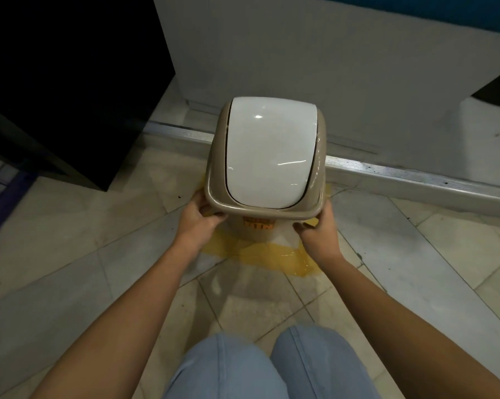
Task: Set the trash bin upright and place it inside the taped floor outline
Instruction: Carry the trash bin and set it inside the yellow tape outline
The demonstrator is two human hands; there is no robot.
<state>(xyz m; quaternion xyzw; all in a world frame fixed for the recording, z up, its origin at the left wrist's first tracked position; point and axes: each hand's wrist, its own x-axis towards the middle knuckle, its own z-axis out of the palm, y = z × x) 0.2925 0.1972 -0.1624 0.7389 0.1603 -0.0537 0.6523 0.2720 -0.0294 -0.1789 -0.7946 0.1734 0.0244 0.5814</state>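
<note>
The trash bin (267, 156) stands upright in the middle of the view, seen from above: a beige rim around a glossy white swing lid. My left hand (201, 216) grips the near left corner of the rim. My right hand (319, 227) holds the near right corner. Yellow tape of the floor outline (272, 256) shows on the tiles just in front of the bin and at its left and right sides. The bin's body and base are hidden under the lid, so whether it rests on the floor I cannot tell. An orange label peeks out below the rim.
A black cabinet (70, 82) stands at the left. A pale wall panel (329, 67) with a metal floor rail (401, 174) runs right behind the bin. My knees in light blue jeans (272, 367) are at the bottom edge. Tiled floor lies all around.
</note>
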